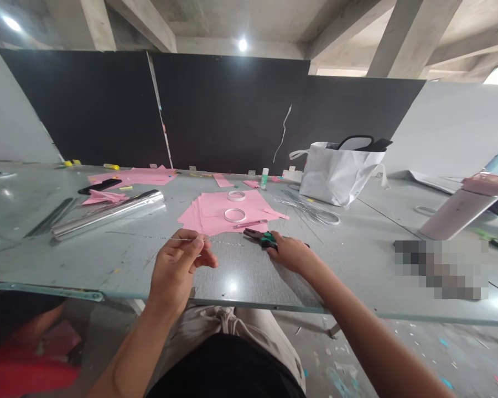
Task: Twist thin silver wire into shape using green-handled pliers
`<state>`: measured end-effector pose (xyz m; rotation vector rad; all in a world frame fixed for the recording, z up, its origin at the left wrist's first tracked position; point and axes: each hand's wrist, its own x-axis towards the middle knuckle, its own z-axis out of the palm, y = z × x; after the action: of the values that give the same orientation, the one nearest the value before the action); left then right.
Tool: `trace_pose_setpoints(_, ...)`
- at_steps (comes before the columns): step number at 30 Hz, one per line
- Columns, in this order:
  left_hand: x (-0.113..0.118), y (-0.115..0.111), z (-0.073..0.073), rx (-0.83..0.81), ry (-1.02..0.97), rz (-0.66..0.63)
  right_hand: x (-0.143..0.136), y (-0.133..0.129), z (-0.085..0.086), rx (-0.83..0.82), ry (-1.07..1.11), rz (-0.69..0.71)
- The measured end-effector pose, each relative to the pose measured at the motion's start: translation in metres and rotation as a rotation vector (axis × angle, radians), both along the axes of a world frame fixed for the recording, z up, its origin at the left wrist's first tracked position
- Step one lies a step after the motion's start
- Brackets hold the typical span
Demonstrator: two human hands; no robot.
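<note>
Between the thumb and fingers of my left hand [175, 271] is a thin twisted wire [226, 242], held roughly level above the table. It sticks out on both sides of the hand. My right hand [291, 253] is closed over the green handles of a pair of pliers [255, 235], whose dark jaws point left on the tabletop. Just beyond them, pink paper sheets [207, 207] lie stacked, with two rolls of tape [234, 215] and a pink craft knife [250, 224] on top.
A bundle of loose wire [311, 209] lies right of the paper, before a white bag [336, 174]. A foil roll [108, 214] and a black phone [100, 186] are at left. A glue stick [264, 178] stands behind; a pale bottle [456, 207] stands at right.
</note>
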<state>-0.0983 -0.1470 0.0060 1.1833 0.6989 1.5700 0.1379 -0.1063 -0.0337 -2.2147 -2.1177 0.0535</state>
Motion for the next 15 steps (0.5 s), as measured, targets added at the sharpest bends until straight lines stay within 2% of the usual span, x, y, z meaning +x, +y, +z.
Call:
trace_pose_setpoints(4, -0.001, 0.004, 0.002, 0.012, 0.007, 0.002, 0.013, 0.024, 0.011, -0.060, 0.029, -0.001)
trace_pose_setpoints(6, -0.001, 0.006, 0.005, 0.025, 0.013, 0.013, 0.020, 0.032, 0.020, -0.022, 0.140, -0.025)
trace_pose_setpoints(8, -0.001, 0.010, 0.007, 0.055, 0.019, 0.041, 0.023, 0.031, 0.027, 0.053, 0.428, -0.078)
trace_pose_setpoints(11, 0.005, 0.020, 0.011, 0.141, 0.028, 0.080, 0.016, 0.018, 0.028, 0.141, 1.109, -0.119)
trace_pose_setpoints(13, 0.014, 0.029, 0.012, 0.208, 0.050, 0.074, 0.002, 0.007, 0.022, 0.190, 1.494, -0.039)
trace_pose_setpoints(15, 0.026, 0.041, 0.012, 0.262, 0.089, 0.058, -0.013, -0.001, 0.015, 0.245, 1.701, 0.034)
